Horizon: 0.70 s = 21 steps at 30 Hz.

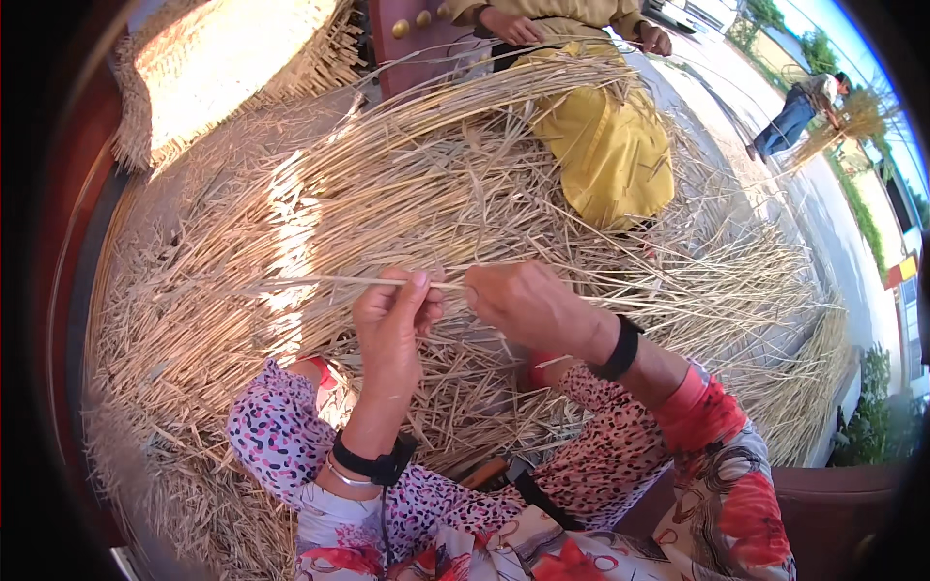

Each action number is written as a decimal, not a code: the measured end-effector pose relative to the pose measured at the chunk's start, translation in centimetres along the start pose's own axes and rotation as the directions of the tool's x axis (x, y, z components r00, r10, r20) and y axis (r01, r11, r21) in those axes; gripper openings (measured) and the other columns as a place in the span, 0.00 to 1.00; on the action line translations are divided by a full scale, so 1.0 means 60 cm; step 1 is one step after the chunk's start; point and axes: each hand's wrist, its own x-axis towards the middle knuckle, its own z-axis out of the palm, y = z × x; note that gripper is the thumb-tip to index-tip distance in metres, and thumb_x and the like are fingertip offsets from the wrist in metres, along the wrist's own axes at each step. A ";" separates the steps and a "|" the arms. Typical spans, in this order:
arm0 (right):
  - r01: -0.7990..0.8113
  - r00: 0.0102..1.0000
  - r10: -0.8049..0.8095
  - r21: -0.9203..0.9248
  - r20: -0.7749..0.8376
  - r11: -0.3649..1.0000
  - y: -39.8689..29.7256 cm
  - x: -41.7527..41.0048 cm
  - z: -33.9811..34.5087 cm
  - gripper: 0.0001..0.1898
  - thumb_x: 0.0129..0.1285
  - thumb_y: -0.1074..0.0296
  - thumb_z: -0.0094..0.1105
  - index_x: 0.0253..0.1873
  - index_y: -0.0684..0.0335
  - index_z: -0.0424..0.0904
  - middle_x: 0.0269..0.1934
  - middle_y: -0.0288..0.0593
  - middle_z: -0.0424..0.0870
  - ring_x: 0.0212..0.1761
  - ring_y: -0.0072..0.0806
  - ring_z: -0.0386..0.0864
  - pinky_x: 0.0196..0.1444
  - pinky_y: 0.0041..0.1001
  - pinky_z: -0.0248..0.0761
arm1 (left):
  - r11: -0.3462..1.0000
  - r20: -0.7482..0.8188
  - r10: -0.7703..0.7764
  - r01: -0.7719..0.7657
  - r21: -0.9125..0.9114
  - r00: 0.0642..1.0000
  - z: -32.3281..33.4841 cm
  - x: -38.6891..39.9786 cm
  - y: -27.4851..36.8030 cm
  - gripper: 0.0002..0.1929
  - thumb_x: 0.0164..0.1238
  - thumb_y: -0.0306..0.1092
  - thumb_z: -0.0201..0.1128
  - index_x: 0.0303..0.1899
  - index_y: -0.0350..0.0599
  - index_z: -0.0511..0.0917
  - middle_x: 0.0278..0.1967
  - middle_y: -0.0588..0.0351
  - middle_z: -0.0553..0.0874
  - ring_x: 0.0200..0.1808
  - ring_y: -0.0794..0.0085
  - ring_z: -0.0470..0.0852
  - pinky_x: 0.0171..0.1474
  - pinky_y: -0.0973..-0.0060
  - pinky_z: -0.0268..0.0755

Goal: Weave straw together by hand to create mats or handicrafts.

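Observation:
Between my two hands runs a pale dry reed stalk (341, 279), held roughly level above my lap. My left hand (396, 312) pinches it between thumb and fingers, with the stalk's long end reaching out to the left. Close by on the right, my right hand (523, 301) is closed around the same stalk, knuckles up, its fingertips hidden. Beneath both hands spreads a thick layer of loose reed stalks (349, 203) and dry leaf husks (465, 414). A tool with a wooden handle (485, 473) lies by my lap, partly hidden.
Opposite me sits a person with a yellow cloth (610, 160) over the lap and reeds across it. A woven reed mat (218, 65) stands at the upper left. Farther off, another person (799, 112) holds a reed bundle (846, 123). A parked vehicle (690, 14) shows beyond.

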 end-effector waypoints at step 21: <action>-0.101 0.820 0.380 -0.544 0.429 0.833 0.160 -0.093 -0.006 0.06 0.63 0.69 0.57 0.41 0.63 0.79 0.37 0.52 0.81 0.40 0.47 0.82 0.45 0.41 0.76 | 0.627 -0.404 0.427 -0.587 -0.512 0.809 -0.327 0.017 0.200 0.31 0.77 0.57 0.52 0.51 0.27 0.74 0.40 0.50 0.78 0.36 0.70 0.74 0.32 0.76 0.67</action>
